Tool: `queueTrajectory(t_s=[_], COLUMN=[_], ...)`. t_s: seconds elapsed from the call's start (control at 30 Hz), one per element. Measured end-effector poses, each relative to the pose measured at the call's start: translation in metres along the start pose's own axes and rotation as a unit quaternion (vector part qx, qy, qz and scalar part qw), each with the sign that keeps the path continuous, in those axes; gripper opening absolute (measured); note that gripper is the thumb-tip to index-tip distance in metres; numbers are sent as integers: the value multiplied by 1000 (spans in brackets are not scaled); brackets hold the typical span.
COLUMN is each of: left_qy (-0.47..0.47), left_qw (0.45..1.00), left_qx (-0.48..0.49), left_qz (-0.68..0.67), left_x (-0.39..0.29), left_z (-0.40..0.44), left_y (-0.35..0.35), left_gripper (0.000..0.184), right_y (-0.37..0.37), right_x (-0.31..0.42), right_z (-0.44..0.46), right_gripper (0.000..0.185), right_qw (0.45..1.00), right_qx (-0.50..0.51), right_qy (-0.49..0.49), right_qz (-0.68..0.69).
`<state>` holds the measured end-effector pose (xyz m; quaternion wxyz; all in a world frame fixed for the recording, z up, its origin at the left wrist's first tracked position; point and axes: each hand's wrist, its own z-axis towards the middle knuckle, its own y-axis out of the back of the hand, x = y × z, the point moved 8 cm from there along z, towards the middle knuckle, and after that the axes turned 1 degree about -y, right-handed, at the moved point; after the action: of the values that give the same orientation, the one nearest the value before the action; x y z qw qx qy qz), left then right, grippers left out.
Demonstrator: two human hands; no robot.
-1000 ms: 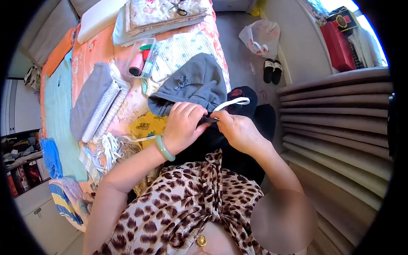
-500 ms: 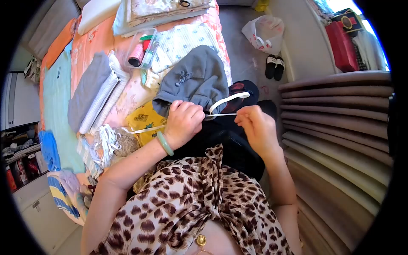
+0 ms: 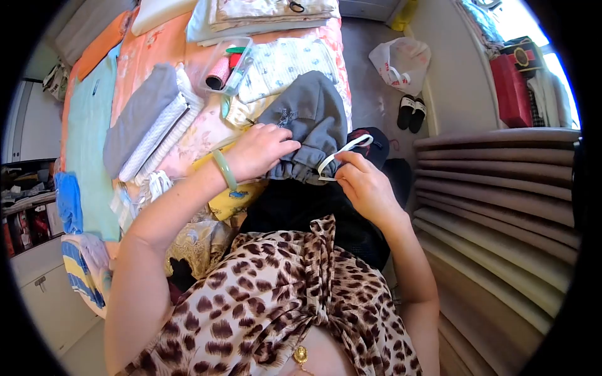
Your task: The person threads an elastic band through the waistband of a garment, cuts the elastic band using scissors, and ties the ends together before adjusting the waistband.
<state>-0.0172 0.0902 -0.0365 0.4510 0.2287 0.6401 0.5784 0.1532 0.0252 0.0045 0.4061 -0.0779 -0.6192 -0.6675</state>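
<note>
A grey cloth garment (image 3: pixel 313 109) with a small dark printed or stitched mark lies over my lap at the bed's edge, its near edge gathered into folds. My left hand (image 3: pixel 266 149), with a green bangle at the wrist, is closed over the garment's left side; its fingertips are partly hidden. A small dark tip shows beside that hand, too little of it to name. My right hand (image 3: pixel 360 178) pinches a flat white elastic band (image 3: pixel 332 160) at the garment's right end. The band loops up and over to the right.
A clear plastic box (image 3: pixel 227 66) with thread spools stands on the bed, by folded grey and white cloths (image 3: pixel 147 122). Yellow cloth (image 3: pixel 235 200) lies left of my lap. Stacked brown padded layers (image 3: pixel 495 169) rise at right. Slippers (image 3: pixel 411 113) and a plastic bag (image 3: pixel 401 62) are on the floor.
My left hand has moved from the white elastic up and left onto the garment. The right hand has come in closer to the garment's edge, which looks more bunched. The view has shifted slightly.
</note>
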Motion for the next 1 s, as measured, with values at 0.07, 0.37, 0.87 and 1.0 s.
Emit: queueTrajectory(t_s=[0.07,0.37,0.87,1.0], left_qy=[2,138,269,298], left_qw=[996,976,911,841], left_qx=[84,-94,-131,-146], left_qz=[8,-142,-285,-427], left_x=[7,40,73,79], left_z=[1,-6,-21,-20], left_y=[-7,44,30,24], left_gripper=[31,22,19,14], right_y=[-7,-26,17,26], right_x=[-1,-17,-45,-38], right_z=[0,9,-14,-15], right_gripper=[10,9,12,13], right_qw=[998,986,988,985], right_qx=[66,155,25,2], right_qy=[3,-37,-121,-131], right_qz=[13,51,95,115])
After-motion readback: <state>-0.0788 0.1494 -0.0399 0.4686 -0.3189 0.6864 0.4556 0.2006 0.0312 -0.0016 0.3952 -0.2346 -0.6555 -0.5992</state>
